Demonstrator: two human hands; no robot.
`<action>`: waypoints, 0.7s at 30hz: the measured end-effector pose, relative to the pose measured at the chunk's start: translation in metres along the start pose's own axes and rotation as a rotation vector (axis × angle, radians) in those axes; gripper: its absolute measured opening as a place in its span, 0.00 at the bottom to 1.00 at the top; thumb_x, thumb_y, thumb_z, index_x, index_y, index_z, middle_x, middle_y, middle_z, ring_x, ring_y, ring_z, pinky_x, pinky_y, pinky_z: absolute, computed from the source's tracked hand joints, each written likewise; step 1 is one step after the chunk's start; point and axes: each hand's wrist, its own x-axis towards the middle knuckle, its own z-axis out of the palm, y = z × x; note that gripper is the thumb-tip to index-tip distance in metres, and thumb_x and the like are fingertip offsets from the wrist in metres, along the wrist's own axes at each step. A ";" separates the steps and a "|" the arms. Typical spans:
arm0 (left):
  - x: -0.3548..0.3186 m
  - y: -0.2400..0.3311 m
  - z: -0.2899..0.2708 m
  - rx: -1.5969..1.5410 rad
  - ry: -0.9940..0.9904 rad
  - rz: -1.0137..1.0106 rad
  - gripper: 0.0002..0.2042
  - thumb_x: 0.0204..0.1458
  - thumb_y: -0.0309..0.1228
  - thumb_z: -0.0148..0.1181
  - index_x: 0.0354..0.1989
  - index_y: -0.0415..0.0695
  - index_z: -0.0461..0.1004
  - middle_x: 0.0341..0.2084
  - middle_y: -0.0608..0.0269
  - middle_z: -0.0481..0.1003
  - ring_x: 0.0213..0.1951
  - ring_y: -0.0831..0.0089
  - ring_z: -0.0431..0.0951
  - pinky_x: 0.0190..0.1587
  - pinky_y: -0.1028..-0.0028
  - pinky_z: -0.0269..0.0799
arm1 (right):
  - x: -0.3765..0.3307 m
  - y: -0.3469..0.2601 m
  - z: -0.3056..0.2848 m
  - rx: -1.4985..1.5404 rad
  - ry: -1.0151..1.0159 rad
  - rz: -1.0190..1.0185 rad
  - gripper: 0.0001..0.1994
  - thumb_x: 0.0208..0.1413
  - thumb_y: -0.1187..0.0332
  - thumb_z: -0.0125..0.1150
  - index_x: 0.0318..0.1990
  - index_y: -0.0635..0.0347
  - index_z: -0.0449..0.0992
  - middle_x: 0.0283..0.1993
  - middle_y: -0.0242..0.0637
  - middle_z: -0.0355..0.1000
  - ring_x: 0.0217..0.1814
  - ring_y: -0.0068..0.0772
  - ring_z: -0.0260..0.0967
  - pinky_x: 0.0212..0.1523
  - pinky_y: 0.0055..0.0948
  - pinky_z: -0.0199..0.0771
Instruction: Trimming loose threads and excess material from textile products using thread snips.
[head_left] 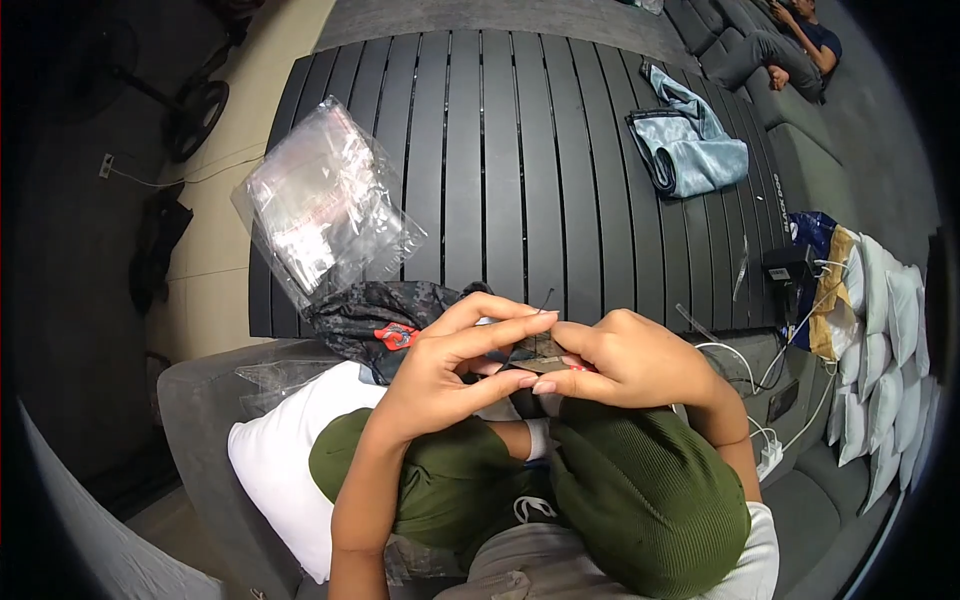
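My left hand [450, 368] and my right hand [625, 358] meet at the near edge of a dark slatted table [500, 150]. Together they pinch a small dark piece of fabric [535, 350] between fingertips. A thin needle or thread end [547, 297] sticks up just above my left fingers. A dark patterned cloth [370, 310] with a red clip-like item [396, 336] on it lies just left of my left hand. My knees in olive green ribbed fabric [640, 500] fill the foreground.
A pile of clear plastic bags [320, 210] lies on the table's left. A folded pale blue satin cloth [690, 145] sits at the far right. A white cushion [290, 450] is beside me. White cables, a charger [770, 455] and stacked white packets [885, 350] are on the right. Another person sits on the far sofa [790, 45].
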 end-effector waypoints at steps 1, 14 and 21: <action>0.000 0.000 0.000 -0.011 0.008 -0.012 0.23 0.34 0.21 0.64 0.45 0.45 0.72 0.38 0.66 0.68 0.32 0.83 0.67 0.30 0.86 0.68 | 0.000 0.000 -0.001 -0.012 -0.008 0.000 0.24 0.51 0.49 0.49 0.23 0.66 0.66 0.12 0.44 0.62 0.15 0.47 0.65 0.19 0.36 0.64; -0.003 0.000 0.002 0.004 0.037 -0.023 0.22 0.37 0.20 0.62 0.46 0.43 0.71 0.40 0.67 0.66 0.33 0.83 0.66 0.34 0.86 0.68 | 0.004 0.009 0.004 -0.074 0.025 -0.019 0.23 0.47 0.49 0.55 0.23 0.65 0.66 0.12 0.43 0.60 0.14 0.46 0.62 0.16 0.34 0.61; -0.002 -0.001 -0.002 -0.084 -0.004 -0.013 0.21 0.42 0.19 0.58 0.48 0.44 0.69 0.41 0.63 0.66 0.39 0.79 0.69 0.36 0.84 0.70 | 0.004 0.013 0.006 -0.167 0.100 -0.114 0.22 0.46 0.49 0.56 0.22 0.64 0.65 0.11 0.40 0.59 0.14 0.44 0.62 0.16 0.33 0.60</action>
